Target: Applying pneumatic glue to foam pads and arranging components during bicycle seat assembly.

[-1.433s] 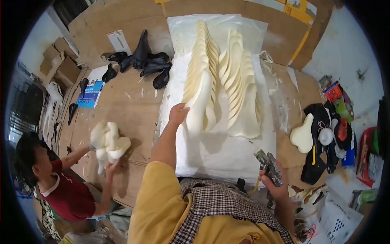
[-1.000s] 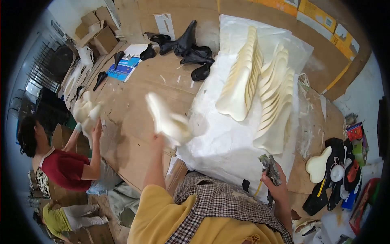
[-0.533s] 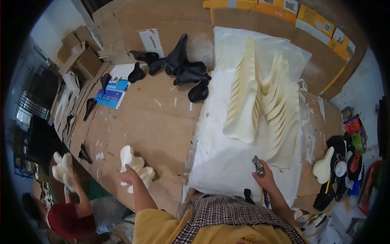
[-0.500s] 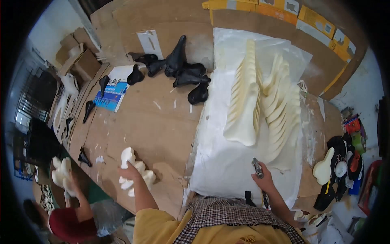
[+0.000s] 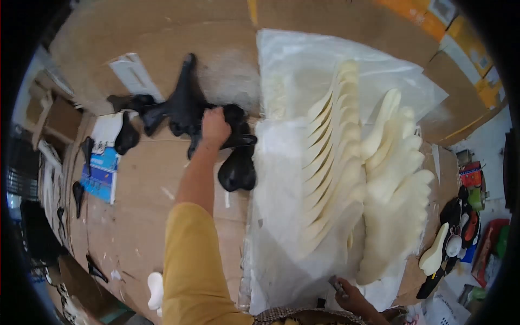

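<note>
My left hand (image 5: 215, 127) reaches far forward into a heap of black bicycle saddles (image 5: 185, 103), its fingers curled down on one beside the heap's right end; the fingertips are hidden. Low at the right, my right hand (image 5: 355, 300) is closed around a small grey metal spray gun (image 5: 337, 286). Beyond it, overlapping cream foam saddle pads (image 5: 330, 179) lie in rows on a white sheet (image 5: 281, 216). A pale foam pad (image 5: 155, 290) shows beside my left sleeve.
Several black saddles (image 5: 78, 197) lie along the left side, near a blue printed sheet (image 5: 103, 176). A cardboard wall (image 5: 216, 27) closes off the back. At right, a cream saddle pad (image 5: 433, 254) lies among tools and a red tray (image 5: 485, 252).
My left hand has left the pale foam pads at lower left and moved forward onto the black saddles. The view has shifted; the right hand still holds the spray gun, now lower in view.
</note>
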Available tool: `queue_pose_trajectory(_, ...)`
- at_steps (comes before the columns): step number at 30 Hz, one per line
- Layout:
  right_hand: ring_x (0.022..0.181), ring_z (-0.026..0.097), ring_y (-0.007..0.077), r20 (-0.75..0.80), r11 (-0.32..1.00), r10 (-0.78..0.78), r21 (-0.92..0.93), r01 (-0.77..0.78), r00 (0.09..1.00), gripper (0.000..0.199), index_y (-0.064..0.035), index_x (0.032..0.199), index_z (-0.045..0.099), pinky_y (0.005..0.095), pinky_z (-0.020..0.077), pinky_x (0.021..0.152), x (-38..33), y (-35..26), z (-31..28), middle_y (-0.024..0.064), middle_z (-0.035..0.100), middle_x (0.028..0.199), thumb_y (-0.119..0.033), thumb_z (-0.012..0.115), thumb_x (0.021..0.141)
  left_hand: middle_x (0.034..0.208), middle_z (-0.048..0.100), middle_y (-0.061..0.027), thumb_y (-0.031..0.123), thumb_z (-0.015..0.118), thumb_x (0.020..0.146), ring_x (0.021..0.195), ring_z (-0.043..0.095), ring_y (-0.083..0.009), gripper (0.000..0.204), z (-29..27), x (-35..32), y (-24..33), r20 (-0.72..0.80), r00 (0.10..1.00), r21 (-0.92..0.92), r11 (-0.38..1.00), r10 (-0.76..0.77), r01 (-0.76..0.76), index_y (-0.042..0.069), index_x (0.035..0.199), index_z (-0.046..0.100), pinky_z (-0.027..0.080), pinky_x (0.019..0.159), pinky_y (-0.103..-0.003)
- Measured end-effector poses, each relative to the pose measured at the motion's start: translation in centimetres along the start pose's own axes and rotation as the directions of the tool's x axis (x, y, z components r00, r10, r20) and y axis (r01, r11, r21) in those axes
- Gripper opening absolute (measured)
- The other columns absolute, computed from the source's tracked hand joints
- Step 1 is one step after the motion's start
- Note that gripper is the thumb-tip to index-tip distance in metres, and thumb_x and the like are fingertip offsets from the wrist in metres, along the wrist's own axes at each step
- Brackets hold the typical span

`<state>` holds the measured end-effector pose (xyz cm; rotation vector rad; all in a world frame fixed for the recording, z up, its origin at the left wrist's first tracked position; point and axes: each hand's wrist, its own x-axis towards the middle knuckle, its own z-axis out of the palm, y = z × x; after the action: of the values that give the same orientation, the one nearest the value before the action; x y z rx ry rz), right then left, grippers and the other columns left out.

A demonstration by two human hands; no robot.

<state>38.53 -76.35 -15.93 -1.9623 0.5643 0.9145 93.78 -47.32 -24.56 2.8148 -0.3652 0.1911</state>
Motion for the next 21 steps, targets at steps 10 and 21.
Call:
queue_pose_trajectory(10, 0.103, 0.055, 0.0364, 0.138, 0.975, 0.223, -0.019, -0.222, 0.965, 0.078, -0.0040, 0.133, 0.026, 0.0374, 0.0453, 0.084, 2.4, -4.8, -0.7, 0.0244, 0.051, 0.116, -0.036, 0.065, 0.073, 0.108, 0.059, -0.0181, 0.024, 0.061, 0.071, 0.110, 0.050, -0.0343, 0.036, 2.3, 8.5, -2.0, 0.387, 0.918, 0.440, 0.892, -0.080, -0.108, 0.002, 0.099, 0.063, 0.038, 0.095, -0.044)
queue_pose_trajectory(21, 0.091, 0.057, 0.0427, 0.067, 0.988, 0.097, -0.126, -0.088, 0.993, 0.064, 0.0000, 0.120, 0.038, 0.0456, 0.0473, 0.075, 3.5, -5.6, -0.6, 0.0265, 0.057, 0.098, -0.022, 0.068, 0.068, 0.092, 0.062, -0.0226, 0.020, 0.057, 0.079, 0.091, 0.057, -0.0395, 0.025, -6.7, -7.6, -18.7, 0.301, 0.921, 0.332, 0.933, -0.247, 0.142, 0.003, 0.097, 0.058, 0.045, 0.078, -0.048)
